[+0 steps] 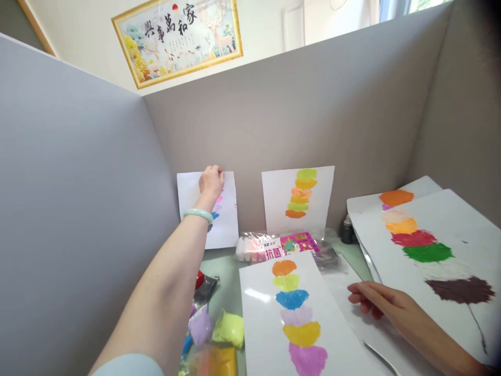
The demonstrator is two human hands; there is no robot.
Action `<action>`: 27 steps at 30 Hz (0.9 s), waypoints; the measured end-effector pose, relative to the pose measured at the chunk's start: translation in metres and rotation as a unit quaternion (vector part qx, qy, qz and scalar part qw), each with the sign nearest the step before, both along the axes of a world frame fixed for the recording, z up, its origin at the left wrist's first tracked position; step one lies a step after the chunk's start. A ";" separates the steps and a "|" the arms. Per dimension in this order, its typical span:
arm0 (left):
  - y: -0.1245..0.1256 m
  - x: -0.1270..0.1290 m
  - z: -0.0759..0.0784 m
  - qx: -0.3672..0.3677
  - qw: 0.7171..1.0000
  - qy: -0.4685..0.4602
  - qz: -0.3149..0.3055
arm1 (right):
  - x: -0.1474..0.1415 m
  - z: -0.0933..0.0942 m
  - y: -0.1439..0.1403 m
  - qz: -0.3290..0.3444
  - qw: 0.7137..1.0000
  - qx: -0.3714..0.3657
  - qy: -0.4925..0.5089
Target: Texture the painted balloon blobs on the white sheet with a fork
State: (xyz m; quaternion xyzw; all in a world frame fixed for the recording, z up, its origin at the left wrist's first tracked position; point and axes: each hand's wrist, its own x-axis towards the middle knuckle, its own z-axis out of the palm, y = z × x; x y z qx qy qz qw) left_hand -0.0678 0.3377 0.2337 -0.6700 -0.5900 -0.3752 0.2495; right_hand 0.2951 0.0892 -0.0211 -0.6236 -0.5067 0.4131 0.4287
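head view: two painted sheets (277,201) are propped upright, a nearer sheet (261,326) is not. whether one is gripped by the left hand (212,181) cannot be told; the right hand (378,302) is unclenched, unfilled.

The back-left paper sheet (225,230) looks smooth, the plastic packet (291,248) glossy, the partition (274,120) matt.

Home-like room, craft booth (282,120): grey panels (78,198), gold-framed wall picture (178,44), painted sheets (297,316)

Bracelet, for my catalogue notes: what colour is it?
The bracelet is pale green, seen best in the head view.
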 end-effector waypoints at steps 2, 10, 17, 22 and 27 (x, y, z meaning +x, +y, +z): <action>0.001 0.003 -0.004 0.000 1.000 -0.012 0.008 | 0.000 0.000 0.000 0.002 1.000 -0.001 -0.009; 0.001 0.000 -0.010 -0.032 0.998 -0.047 0.031 | -0.003 0.001 0.001 0.005 1.000 -0.001 -0.008; 0.003 0.000 -0.006 -0.057 0.993 -0.097 0.021 | -0.005 0.001 0.000 -0.013 1.000 0.003 0.004; 0.001 0.000 -0.001 -0.075 0.989 -0.125 0.017 | -0.009 0.006 -0.002 -0.002 1.000 -0.012 -0.018; 0.006 -0.005 0.010 -0.073 0.985 -0.148 0.043 | -0.010 0.008 -0.004 0.005 0.999 -0.015 -0.046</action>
